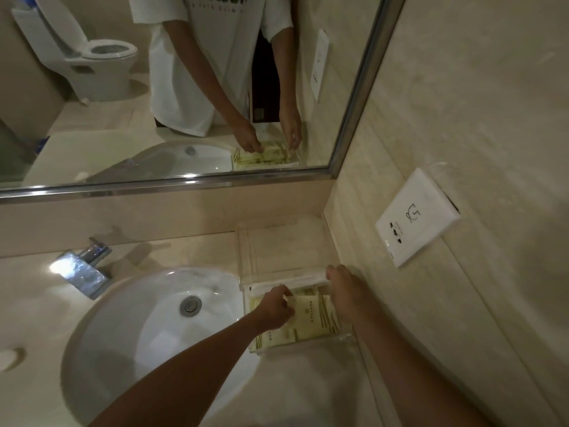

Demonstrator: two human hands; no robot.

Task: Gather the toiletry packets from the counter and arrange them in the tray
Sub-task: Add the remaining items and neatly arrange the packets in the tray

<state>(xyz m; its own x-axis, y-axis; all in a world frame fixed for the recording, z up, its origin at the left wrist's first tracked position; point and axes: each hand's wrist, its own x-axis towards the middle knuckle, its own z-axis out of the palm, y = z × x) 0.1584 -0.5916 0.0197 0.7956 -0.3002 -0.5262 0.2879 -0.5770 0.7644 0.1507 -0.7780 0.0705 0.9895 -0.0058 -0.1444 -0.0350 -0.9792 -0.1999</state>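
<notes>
A clear acrylic tray (304,349) sits on the counter to the right of the sink, against the right wall. Several pale yellow-green toiletry packets (311,325) lie flat inside it. My left hand (274,309) is over the tray's left part, fingers pinched on the top edge of one packet. My right hand (348,291) rests at the tray's far right side, fingers curled down among the packets; whether it grips one is hidden. Both hands also show in the mirror.
A white oval sink (147,328) with a chrome faucet (83,269) lies left of the tray. Behind the tray stands a second clear acrylic holder (277,251). A white wall socket (415,217) is on the right wall. The mirror (172,87) spans the back.
</notes>
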